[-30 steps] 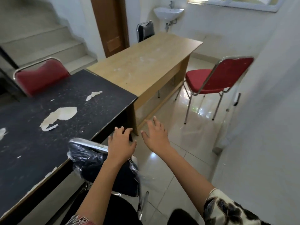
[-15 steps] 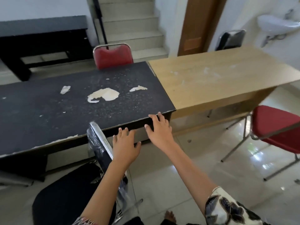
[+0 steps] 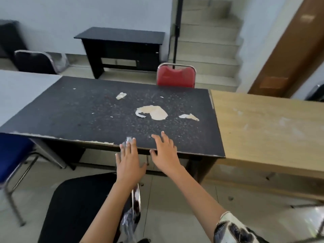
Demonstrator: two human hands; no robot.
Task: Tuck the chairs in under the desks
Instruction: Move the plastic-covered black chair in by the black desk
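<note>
A black chair stands in front of the black desk, its seat at the lower left and outside the desk. Its plastic-wrapped backrest shows edge-on beneath my left arm. My left hand lies flat along the top of that backrest with fingers spread, fingertips at the desk's front edge. My right hand rests open on the desk's front edge, just right of the left one. A red chair sits tucked at the desk's far side.
A wooden desk adjoins on the right, a pale desk on the left. A blue chair stands at the near left, a black chair behind it. A small black desk, stairs and a door lie beyond.
The view has swung left and now faces the black desk square on. Both hands have moved forward to its front edge, and the black chair's backrest now points at the desk.
</note>
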